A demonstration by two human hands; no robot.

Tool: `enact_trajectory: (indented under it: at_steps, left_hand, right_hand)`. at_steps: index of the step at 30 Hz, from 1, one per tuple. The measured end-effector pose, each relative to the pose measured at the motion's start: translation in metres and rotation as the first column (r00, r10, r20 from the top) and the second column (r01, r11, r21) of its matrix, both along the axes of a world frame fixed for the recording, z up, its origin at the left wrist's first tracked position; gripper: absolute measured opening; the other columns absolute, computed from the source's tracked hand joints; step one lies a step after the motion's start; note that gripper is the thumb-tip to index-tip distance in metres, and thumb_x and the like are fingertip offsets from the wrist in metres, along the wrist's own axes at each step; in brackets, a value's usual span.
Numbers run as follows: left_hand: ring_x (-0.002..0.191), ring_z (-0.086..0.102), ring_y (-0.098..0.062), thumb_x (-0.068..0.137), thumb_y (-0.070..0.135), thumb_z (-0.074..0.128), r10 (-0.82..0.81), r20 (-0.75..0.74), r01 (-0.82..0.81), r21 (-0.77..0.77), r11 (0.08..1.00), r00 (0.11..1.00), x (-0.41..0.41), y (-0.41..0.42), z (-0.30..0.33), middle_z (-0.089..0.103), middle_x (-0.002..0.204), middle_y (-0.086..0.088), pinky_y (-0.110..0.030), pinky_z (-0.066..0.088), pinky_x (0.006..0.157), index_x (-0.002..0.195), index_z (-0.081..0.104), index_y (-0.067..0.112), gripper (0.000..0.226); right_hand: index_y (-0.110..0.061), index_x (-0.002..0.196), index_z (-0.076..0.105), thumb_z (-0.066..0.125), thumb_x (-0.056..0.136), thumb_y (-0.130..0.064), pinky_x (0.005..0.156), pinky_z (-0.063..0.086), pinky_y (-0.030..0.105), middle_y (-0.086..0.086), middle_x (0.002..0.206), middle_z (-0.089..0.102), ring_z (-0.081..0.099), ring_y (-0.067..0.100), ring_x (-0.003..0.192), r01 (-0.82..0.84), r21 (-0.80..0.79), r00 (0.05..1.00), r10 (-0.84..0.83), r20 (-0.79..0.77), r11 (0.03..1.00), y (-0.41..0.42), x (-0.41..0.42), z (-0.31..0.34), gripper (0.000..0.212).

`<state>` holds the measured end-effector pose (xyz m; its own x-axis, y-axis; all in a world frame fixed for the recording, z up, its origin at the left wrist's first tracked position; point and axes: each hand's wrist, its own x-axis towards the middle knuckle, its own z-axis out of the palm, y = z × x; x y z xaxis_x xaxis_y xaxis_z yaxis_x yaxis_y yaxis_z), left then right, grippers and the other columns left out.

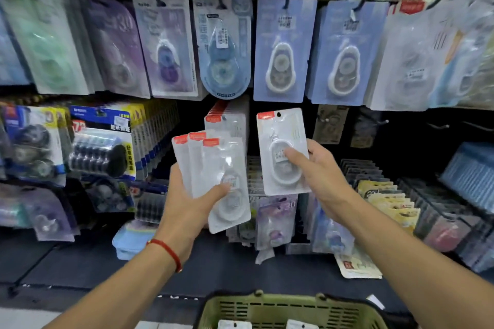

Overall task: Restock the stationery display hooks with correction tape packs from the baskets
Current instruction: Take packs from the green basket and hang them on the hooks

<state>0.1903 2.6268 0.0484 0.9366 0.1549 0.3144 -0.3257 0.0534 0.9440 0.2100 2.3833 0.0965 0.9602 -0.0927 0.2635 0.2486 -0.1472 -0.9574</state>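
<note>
We note the left hand (187,203), red cord at wrist, curled round a fanned stack of three packs (213,168); thumb lies across the front pack, fingers behind. Packs are clear blisters w/ red top corners, standing upright above the palm. Just right, apart from the stack, the right hand (318,173) pinches a single pack (280,147) at its lower right edge, thumb on the blister front; pack upright, hang hole at top. Behind and between the hands, a hook row of matching packs (227,117). Above: blue-card packs (280,48) on hooks; bare hooks (385,121) to the right. Dark shelf ledge (80,262) below. Bottom centre, green basket (267,307) w/ two more packs inside.
</note>
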Motion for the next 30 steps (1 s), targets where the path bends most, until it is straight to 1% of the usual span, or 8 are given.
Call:
enact_trajectory:
  at_steps: [4, 12, 17, 20, 22, 25, 27, 30]
  left_hand:
    - [0.104, 0.072, -0.004, 0.061, 0.036, 0.092, 0.031, 0.023, -0.03, -0.056, 0.998, 0.999, 0.005, 0.006, 0.004, 0.072, 0.115, 0.019, -0.032, 0.059, 0.083, 0.116, 0.056, 0.052, 0.068]
    - [0.11, 0.071, -0.009, 0.065, 0.028, 0.09, 0.014, 0.066, -0.011, -0.037, 0.999, 0.998, 0.005, 0.005, 0.008, 0.072, 0.119, 0.015, -0.047, 0.059, 0.095, 0.126, 0.054, 0.044, 0.073]
    - [0.114, 0.071, -0.013, 0.059, 0.036, 0.09, -0.012, 0.089, 0.019, -0.077, 0.997, 0.996, 0.006, 0.005, 0.011, 0.071, 0.125, 0.012, -0.048, 0.059, 0.095, 0.127, 0.054, 0.044, 0.077]
    - [0.114, 0.071, -0.013, 0.06, 0.036, 0.09, -0.035, 0.09, 0.044, -0.092, 0.995, 0.995, 0.006, 0.003, 0.009, 0.071, 0.125, 0.012, -0.044, 0.059, 0.093, 0.126, 0.055, 0.045, 0.075]
    - [0.115, 0.071, -0.015, 0.06, 0.036, 0.091, -0.077, 0.072, 0.085, -0.119, 0.989, 0.994, 0.006, 0.0, 0.006, 0.071, 0.126, 0.01, -0.039, 0.061, 0.088, 0.126, 0.056, 0.045, 0.075]
    - [0.118, 0.071, -0.02, 0.065, 0.033, 0.093, -0.184, 0.044, 0.189, -0.162, 0.969, 0.982, 0.005, -0.007, 0.002, 0.071, 0.13, 0.006, -0.034, 0.063, 0.082, 0.131, 0.055, 0.042, 0.077]
    - [0.12, 0.07, -0.023, 0.072, 0.027, 0.094, -0.267, 0.043, 0.271, -0.186, 0.944, 0.963, 0.004, -0.011, 0.001, 0.07, 0.133, 0.001, -0.034, 0.063, 0.084, 0.136, 0.052, 0.038, 0.078]
    - [0.123, 0.069, -0.025, 0.08, 0.021, 0.088, -0.35, 0.053, 0.353, -0.218, 0.91, 0.935, 0.004, -0.016, 0.0, 0.069, 0.136, -0.002, -0.034, 0.062, 0.087, 0.142, 0.048, 0.033, 0.075]
  right_hand:
    - [-0.027, 0.11, 0.07, 0.069, 0.1, -0.032, 0.085, 0.059, 0.038, -0.008, 0.104, 0.08, 0.076, 0.014, 0.096, 0.035, 0.004, 0.999, -0.035, 0.014, 0.999, 0.008, 0.018, -0.002, 0.011]
    - [-0.03, 0.106, 0.07, 0.066, 0.081, -0.049, 0.081, 0.06, 0.041, -0.007, 0.101, 0.077, 0.074, 0.015, 0.092, 0.163, 0.034, 0.984, -0.165, 0.073, 0.986, 0.023, 0.014, -0.013, 0.031]
    - [-0.025, 0.115, 0.067, 0.069, 0.095, -0.042, 0.081, 0.061, 0.044, -0.004, 0.106, 0.075, 0.073, 0.017, 0.094, 0.218, -0.01, 0.974, -0.217, 0.06, 0.976, 0.022, 0.015, -0.015, 0.026]
    - [-0.022, 0.139, 0.051, 0.064, 0.097, -0.056, 0.091, 0.055, 0.04, -0.004, 0.127, 0.064, 0.062, 0.015, 0.112, 0.275, -0.273, 0.959, -0.283, 0.01, 0.922, 0.017, 0.015, -0.016, 0.056]
    - [-0.022, 0.141, 0.047, 0.061, 0.098, -0.055, 0.097, 0.049, 0.038, -0.005, 0.128, 0.057, 0.054, 0.012, 0.117, 0.337, -0.408, 0.94, -0.324, 0.104, 0.849, 0.017, 0.01, -0.018, 0.056]
    - [-0.031, 0.118, 0.064, 0.065, 0.096, -0.051, 0.084, 0.049, 0.023, -0.016, 0.108, 0.069, 0.062, -0.004, 0.099, 0.092, -0.337, 0.996, -0.079, 0.052, 0.937, 0.024, 0.001, -0.017, 0.03]
    - [-0.037, 0.114, 0.068, 0.066, 0.092, -0.06, 0.078, 0.052, 0.017, -0.02, 0.107, 0.074, 0.067, -0.004, 0.098, -0.149, -0.344, 0.989, 0.141, -0.049, 0.927, 0.032, -0.004, -0.019, 0.031]
    - [-0.036, 0.116, 0.069, 0.067, 0.091, -0.061, 0.076, 0.053, 0.015, -0.02, 0.107, 0.076, 0.071, -0.001, 0.097, -0.222, -0.336, 0.974, 0.223, -0.036, 0.915, 0.036, -0.009, -0.022, 0.036]
